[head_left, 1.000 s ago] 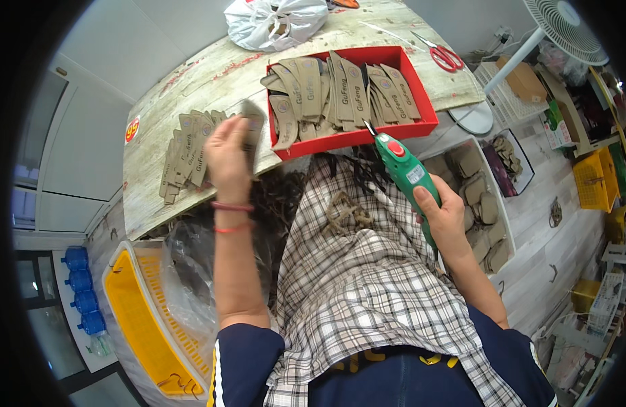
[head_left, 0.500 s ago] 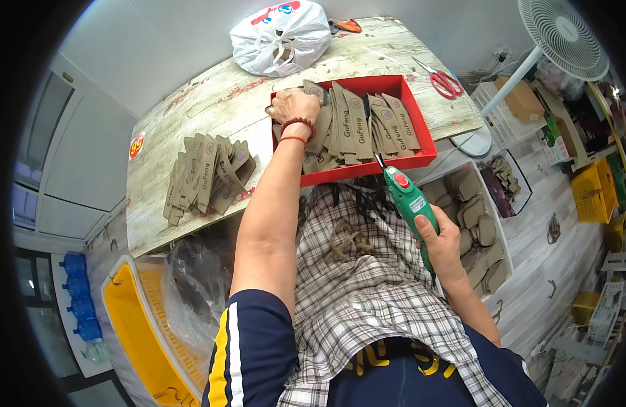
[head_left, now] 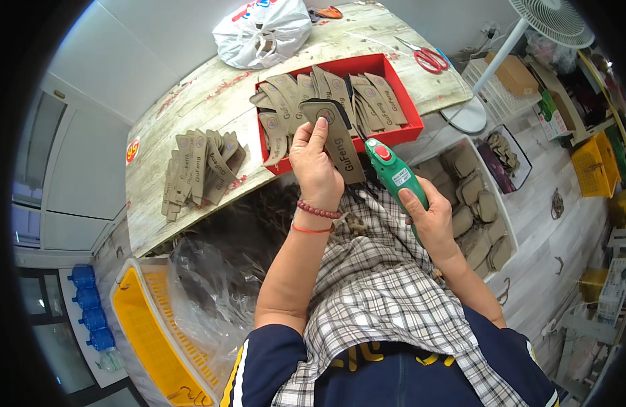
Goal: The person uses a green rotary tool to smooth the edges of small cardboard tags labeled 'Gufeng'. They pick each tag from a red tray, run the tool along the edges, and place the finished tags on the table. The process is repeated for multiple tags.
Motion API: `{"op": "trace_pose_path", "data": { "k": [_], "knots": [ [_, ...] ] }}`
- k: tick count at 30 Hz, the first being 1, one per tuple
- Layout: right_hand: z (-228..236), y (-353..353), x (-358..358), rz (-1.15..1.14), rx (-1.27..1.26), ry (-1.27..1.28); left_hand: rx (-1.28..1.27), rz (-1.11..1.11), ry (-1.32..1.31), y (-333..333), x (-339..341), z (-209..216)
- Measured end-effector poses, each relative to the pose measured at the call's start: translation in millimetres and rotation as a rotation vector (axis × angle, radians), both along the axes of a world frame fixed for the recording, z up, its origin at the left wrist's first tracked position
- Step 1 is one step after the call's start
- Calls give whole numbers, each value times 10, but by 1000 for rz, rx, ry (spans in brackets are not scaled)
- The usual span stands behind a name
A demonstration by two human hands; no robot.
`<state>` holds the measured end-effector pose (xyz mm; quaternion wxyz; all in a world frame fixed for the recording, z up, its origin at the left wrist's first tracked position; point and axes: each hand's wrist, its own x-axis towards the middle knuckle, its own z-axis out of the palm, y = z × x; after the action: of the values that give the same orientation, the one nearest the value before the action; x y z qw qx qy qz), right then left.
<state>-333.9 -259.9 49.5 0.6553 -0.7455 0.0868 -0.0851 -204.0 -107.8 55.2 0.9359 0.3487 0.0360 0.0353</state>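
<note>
Head view, left hand (head_left: 316, 157): gripping one strip (head_left: 341, 149), thumb on the printed face, most fingers hidden behind.
Strip: raised just ahead and right of the left hand, overlapping the box (head_left: 411, 132) in sight, its lower end unsupported.
Right hand (head_left: 429, 216): closed around the green tool (head_left: 397, 171), thumb on the body, short of the red button (head_left: 383, 153).
Tip: directed away from the right hand, just beside the strip; whether they touch cannot be told.
Tip hazard: a scratched strip or nicked left finger is possible, should the tool slip in the small gap between the hands.
Pinch hazard: the strip could twist, being held only near its upper part.
Button hazard: an unintended press could follow if the right thumb slid forward; whether the tool is running cannot be seen.
Box hazard, beyond the left hand: the packed strips could be marked, the tip being so near them in view.
Pile hazard, left of the left hand: the fanned pile (head_left: 199, 166) could slide off the table (head_left: 147, 163) if brushed, since it lies near the edge.
</note>
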Motion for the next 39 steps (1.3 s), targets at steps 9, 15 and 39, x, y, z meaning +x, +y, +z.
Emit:
{"op": "trace_pose_path", "data": {
  "k": [9, 15, 39],
  "knots": [
    [-59, -62, -132, -13, -27, 40, -2, -1, 133, -182, -154, -169],
    [-36, -66, -137, -15, -12, 46, 97, -98, 133, -122, -215, -381],
    [4, -77, -103, 61, -17, 64, 723, -36, -218, 217, -206, -342]
  ]
}}
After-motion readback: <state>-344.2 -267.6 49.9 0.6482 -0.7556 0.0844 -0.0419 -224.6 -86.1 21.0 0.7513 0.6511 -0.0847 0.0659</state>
